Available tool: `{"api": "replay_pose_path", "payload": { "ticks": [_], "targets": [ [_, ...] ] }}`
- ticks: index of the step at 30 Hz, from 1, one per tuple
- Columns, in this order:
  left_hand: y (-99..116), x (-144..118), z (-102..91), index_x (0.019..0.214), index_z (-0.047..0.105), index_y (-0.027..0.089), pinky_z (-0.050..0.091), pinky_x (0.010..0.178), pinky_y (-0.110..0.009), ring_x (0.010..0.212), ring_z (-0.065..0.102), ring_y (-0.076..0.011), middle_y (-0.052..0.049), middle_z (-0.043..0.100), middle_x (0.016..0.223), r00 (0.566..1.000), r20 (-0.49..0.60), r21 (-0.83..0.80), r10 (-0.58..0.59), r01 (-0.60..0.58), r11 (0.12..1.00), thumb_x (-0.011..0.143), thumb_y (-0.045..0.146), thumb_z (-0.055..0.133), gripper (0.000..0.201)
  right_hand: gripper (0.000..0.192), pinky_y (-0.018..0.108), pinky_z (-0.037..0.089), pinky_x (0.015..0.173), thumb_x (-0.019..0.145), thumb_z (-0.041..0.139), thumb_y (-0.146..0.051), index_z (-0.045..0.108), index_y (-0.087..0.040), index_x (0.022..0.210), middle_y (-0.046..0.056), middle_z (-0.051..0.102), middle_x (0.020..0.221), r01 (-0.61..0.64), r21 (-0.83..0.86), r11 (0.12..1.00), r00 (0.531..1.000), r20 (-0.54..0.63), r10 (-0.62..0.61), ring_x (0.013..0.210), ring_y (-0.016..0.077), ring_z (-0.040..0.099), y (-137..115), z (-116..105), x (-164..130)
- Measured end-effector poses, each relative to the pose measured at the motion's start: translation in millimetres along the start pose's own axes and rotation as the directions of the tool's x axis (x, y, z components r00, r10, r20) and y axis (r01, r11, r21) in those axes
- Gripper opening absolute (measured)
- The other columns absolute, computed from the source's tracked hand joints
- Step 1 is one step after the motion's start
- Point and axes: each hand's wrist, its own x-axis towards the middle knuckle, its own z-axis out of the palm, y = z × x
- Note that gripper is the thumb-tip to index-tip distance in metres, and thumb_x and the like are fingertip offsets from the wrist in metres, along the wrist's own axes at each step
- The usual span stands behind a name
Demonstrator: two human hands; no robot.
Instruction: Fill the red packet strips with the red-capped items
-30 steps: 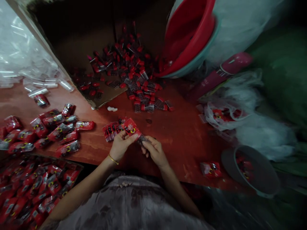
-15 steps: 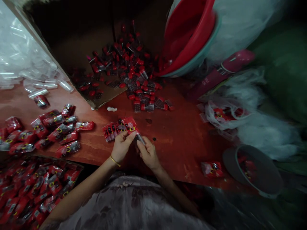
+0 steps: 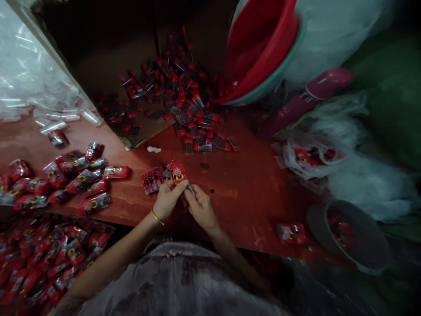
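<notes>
Fingers of your left hand point(image 3: 167, 200) pinch the lower edge of a flat red printed plastic sachet point(image 3: 178, 172), held just above the red-brown wooden table point(image 3: 250, 184). Your right hand point(image 3: 199, 209) closes its fingertips on a small dark capped vial point(image 3: 190, 189) touching the sachet's opening, beside a fanned stack of matching empty sachets point(image 3: 151, 180).

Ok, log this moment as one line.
left hand: holds red packet | right hand: pushing small vial at packet | table: loose vials, filled packets
</notes>
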Motion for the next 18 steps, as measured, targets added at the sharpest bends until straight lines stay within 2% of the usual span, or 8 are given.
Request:
{"api": "replay_pose_path", "payload": {
  "ticks": [3,5,8,12,15,18],
  "targets": [
    [4.0,-2.3,-3.3,0.061,0.058,0.014,0.037,0.032,-0.021,0.032,0.046,-0.0096,0.003,0.053,0.042,0.997,0.073,-0.021,-0.032,0.033,0.999,0.059,0.048,0.072,0.037,0.028,0.019,0.039,0.041,0.084,0.046,-0.048,0.047,-0.020,0.079,-0.006,0.047,0.059,-0.037,0.081,0.996,0.999,0.036,0.034,0.041,0.0057,0.039,1.1,3.8,0.5],
    [5.5,-2.8,-5.7,0.068,0.061,0.013,0.037,0.031,-0.022,0.032,0.046,-0.0103,0.002,0.054,0.044,0.992,0.121,-0.067,-0.044,0.052,0.996,0.065,0.048,0.067,0.035,0.030,0.019,0.041,0.043,0.083,0.047,-0.049,0.047,-0.020,0.079,-0.006,0.049,0.061,-0.052,0.122,0.991,0.996,0.081,0.042,0.041,0.0055,0.041,0.8,3.4,-0.1],
    [3.1,-3.1,-7.8,0.078,0.063,0.012,0.037,0.031,-0.022,0.032,0.047,-0.0107,0.001,0.056,0.046,0.986,0.166,-0.069,-0.026,0.038,0.997,0.069,0.049,0.064,0.037,0.032,0.019,0.038,0.042,0.082,0.048,-0.050,0.047,-0.019,0.074,-0.005,0.051,0.059,-0.042,0.095,0.995,0.995,0.093,0.033,0.040,0.0050,0.041,-1.5,0.7,-1.4],
    [-3.1,-5.8,-8.5,0.065,0.058,0.014,0.039,0.034,-0.021,0.036,0.053,-0.0132,0.003,0.051,0.042,0.975,0.218,0.010,-0.035,0.034,0.999,0.070,0.049,0.064,0.036,0.033,0.018,0.034,0.038,0.081,0.051,-0.051,0.048,-0.019,0.073,-0.006,0.051,0.056,-0.070,0.103,0.992,0.997,0.040,0.066,0.036,0.0042,0.038,-5.2,-1.6,-0.9],
    [-0.7,-8.9,-9.9,0.056,0.054,0.015,0.037,0.036,-0.021,0.036,0.052,-0.0118,0.003,0.047,0.040,0.976,0.215,0.003,-0.041,0.042,0.999,0.072,0.048,0.063,0.038,0.033,0.019,0.040,0.043,0.079,0.055,-0.050,0.051,-0.018,0.074,-0.005,0.056,0.060,-0.085,0.166,0.982,0.992,0.103,0.069,0.037,0.0045,0.044,-7.9,-2.9,1.6],
    [6.2,-10.7,-11.5,0.060,0.060,0.014,0.039,0.042,-0.019,0.039,0.050,-0.0079,0.003,0.050,0.045,0.991,0.135,-0.071,0.014,-0.004,0.997,0.071,0.046,0.065,0.034,0.033,0.021,0.045,0.052,0.079,0.055,-0.050,0.056,-0.017,0.075,-0.001,0.063,0.067,-0.046,0.174,0.984,0.979,0.203,0.010,0.045,0.0065,0.055,-11.0,-5.8,5.4]
  ]
}}
